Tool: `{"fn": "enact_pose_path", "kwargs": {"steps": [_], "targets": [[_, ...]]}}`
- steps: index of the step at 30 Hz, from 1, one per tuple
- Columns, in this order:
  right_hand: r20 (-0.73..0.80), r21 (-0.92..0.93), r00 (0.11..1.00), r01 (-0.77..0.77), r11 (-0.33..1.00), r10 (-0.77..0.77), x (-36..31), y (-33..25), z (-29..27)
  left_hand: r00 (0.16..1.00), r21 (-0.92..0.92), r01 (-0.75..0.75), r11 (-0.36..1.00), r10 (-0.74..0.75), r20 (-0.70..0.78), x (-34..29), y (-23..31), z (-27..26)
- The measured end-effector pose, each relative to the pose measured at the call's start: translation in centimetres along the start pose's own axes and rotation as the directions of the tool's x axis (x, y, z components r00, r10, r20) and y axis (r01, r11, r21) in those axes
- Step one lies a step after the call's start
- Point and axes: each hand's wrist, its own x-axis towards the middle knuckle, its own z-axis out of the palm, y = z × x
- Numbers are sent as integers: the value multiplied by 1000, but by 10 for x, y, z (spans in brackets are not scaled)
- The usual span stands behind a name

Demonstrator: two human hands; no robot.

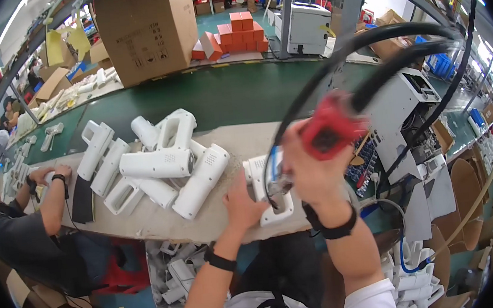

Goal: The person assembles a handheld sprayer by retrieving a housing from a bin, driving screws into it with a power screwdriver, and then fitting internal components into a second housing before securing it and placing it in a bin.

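Observation:
My right hand (314, 174) is wrapped round a red power screwdriver (335, 124) with a dark face, slightly blurred. Its metal tip (280, 185) points down at a white plastic handled housing (277, 215), which lies on the worktable. At the left side of that housing my left hand (242, 205) grips it, with the thumb reaching across. My right hand and the tool hide part of the housing's upper end. Left of my hands lies a pile of similar white housings (158, 164), several with loop handles.
Thick black hoses (389, 33) arch over the right side. A green conveyor (223, 97) runs behind the table, with orange boxes (238, 34) and a large carton (146, 36) beyond. A co-worker (29, 234) sits at left. Bins of white parts (178, 273) stand below.

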Motion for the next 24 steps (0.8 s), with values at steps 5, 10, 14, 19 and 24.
{"fn": "enact_pose_path", "kwargs": {"steps": [5,10,14,19,24], "targets": [[-4,73,998,-58,996,58,-9,-31,-27,998,117,-48,992,42,57,12,-1,-4],[6,89,983,-182,979,182,-22,-28,-35,994,254,-92,963,102,-29,6,3,-5],[-18,33,972,-233,972,234,-28,-7,-28,998,160,-57,985,57,5,8,1,-3],[32,95,929,-369,924,368,-32,-10,-25,996,131,-92,987,89,30,9,-4,-3],[8,93,955,-295,951,296,-26,-31,-22,996,127,-63,990,55,69,15,-11,-3]]}}
